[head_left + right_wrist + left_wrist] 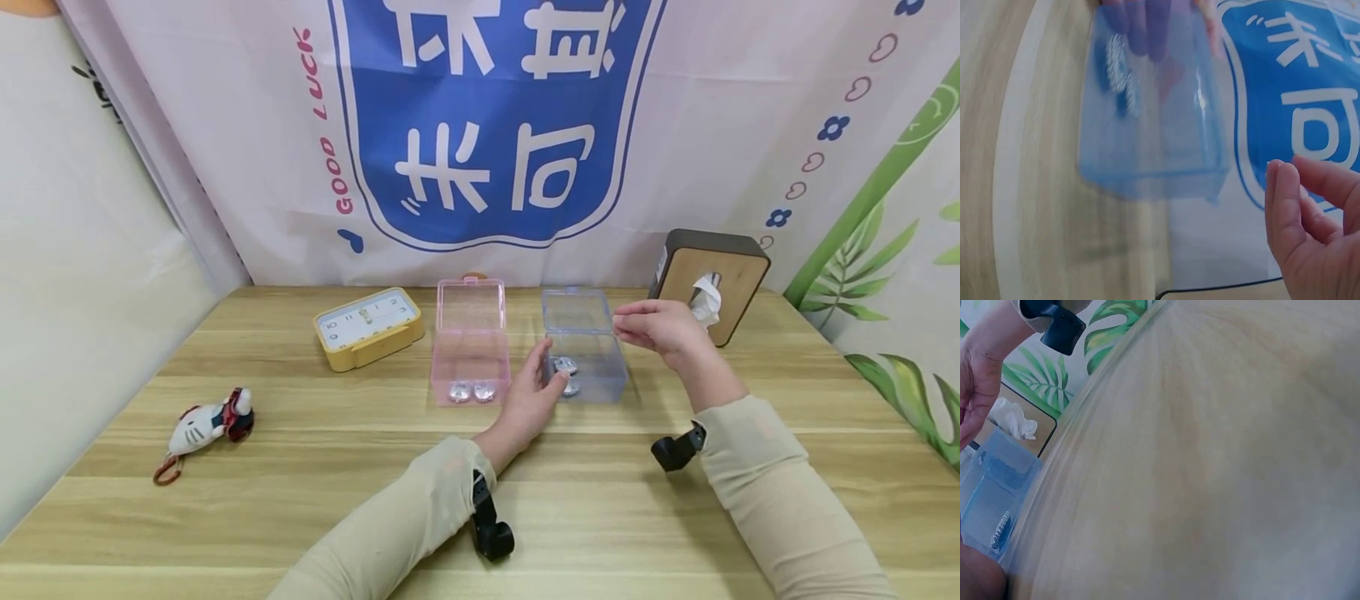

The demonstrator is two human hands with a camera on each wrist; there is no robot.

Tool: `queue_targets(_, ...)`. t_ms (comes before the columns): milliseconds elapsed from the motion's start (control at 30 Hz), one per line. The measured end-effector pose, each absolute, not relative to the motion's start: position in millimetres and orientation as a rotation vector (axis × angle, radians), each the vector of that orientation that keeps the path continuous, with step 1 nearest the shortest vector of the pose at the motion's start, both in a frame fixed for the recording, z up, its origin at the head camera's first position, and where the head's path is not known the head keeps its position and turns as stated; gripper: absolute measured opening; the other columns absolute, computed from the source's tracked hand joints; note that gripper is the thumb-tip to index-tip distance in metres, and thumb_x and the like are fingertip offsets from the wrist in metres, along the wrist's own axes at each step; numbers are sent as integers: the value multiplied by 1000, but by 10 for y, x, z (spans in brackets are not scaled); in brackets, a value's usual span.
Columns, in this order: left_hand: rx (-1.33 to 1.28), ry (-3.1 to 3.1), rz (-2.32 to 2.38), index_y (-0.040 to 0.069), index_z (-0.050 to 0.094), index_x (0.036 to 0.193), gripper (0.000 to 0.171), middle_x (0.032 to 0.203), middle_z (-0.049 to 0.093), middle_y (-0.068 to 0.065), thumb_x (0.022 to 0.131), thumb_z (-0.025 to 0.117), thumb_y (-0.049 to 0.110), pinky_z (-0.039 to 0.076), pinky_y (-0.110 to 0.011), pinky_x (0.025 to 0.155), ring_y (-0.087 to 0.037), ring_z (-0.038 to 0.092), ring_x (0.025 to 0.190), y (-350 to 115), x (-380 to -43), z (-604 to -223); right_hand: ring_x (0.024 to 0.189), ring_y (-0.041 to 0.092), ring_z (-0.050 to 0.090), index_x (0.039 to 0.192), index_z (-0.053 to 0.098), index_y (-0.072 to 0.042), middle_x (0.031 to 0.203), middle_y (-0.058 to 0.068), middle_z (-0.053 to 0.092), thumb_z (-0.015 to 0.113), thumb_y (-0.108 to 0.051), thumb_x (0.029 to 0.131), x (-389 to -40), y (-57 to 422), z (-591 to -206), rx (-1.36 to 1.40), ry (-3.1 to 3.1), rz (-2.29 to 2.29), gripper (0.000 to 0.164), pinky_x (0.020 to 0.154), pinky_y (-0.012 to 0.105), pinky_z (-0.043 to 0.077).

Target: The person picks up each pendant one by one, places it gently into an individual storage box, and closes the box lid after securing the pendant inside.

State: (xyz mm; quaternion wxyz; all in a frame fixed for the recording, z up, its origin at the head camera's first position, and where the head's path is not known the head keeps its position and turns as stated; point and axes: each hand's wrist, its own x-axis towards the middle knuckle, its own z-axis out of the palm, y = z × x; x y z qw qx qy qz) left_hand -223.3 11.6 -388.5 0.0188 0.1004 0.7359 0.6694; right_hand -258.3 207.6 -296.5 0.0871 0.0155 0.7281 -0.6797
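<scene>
Left hand (527,408) touching a blue box (604,379), fingers nearly straight, shiny round things (566,365) inside, right hand (665,330) beside its raised lid (576,312), fingers loosely bent

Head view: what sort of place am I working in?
Probably an indoor tabletop work area, perhaps staged, though the wider room is out of view. A wood-grain table has a printed sheet hanging behind it, and a yellow clock stands on top.
</scene>
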Motion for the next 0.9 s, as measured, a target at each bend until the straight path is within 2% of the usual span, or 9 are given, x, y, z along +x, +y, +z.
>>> queue_targets(67, 308, 2286, 2077, 16, 33, 144, 58, 147, 31, -16, 91, 56, 14, 30, -35, 110, -27, 33, 134, 116, -2232, -3889, 68, 4, 64, 91, 62, -1, 72, -5, 65, 57, 3, 87, -2612, 2100, -2992, 51, 2164, -2060, 8, 70, 15, 55)
queue_targets(167, 307, 2292, 2069, 16, 32, 144, 59, 148, 31, -15, 90, 56, 13, 30, -35, 110, -26, 33, 135, 115, -2226, -3882, 69, 4, 64, 78, 63, -11, 73, -4, 66, 57, 4, 86, -2650, 2127, -3025, 78, 2143, -2114, 18, 70, 15, 55)
queue_targets(200, 306, 2289, 2069, 17, 32, 144, 59, 148, 31, -14, 90, 56, 13, 30, -34, 110, -26, 32, 135, 115, -2225, -3881, 69, 4, 64, 78, 63, -11, 73, -4, 66, 57, 4, 87, -2660, 2131, -3035, 87, 2139, -2123, 18, 70, 16, 55)
queue_targets(367, 311, 2279, 2077, 16, 32, 144, 59, 148, 30, -13, 90, 56, 13, 30, -34, 111, -25, 32, 135, 112, -2214, -3875, 70, 3, 64, 94, 58, -1, 72, -6, 65, 54, 4, 88, -2729, 2143, -3105, 143, 2150, -2126, 9, 71, 15, 55)
queue_targets(533, 329, 2282, 2096, 15, 33, 144, 58, 148, 31, -16, 90, 56, 13, 30, -35, 110, -27, 32, 135, 106, -2220, -3878, 71, 2, 63, 92, 57, -5, 72, -7, 64, 54, 4, 88, -2808, 2122, -3178, 170, 2154, -2130, 11, 73, 15, 55)
queue_targets(633, 327, 2283, 2089, 16, 32, 144, 59, 148, 31, -15, 90, 56, 14, 31, -35, 110, -27, 33, 134, 104, -2220, -3882, 70, 2, 63, 95, 56, -5, 73, -7, 64, 55, 3, 88, -2849, 2114, -3217, 211, 2152, -2127, 11, 73, 14, 54)
queue_targets(733, 318, 2277, 2083, 17, 32, 145, 60, 148, 30, -14, 90, 56, 15, 31, -35, 110, -27, 33, 135, 103, -2215, -3886, 69, 2, 63, 105, 55, 2, 72, -7, 63, 56, 4, 87, -2877, 2103, -3244, 247, 2143, -2131, 18, 72, 13, 54)
queue_targets(900, 312, 2282, 2083, 17, 32, 144, 59, 148, 31, -15, 90, 56, 14, 31, -36, 110, -27, 33, 134, 108, -2209, -3888, 68, 1, 62, 123, 46, 12, 69, -9, 62, 55, 5, 87, -2910, 2076, -3287, 258, 2122, -2144, 39, 70, 12, 54)
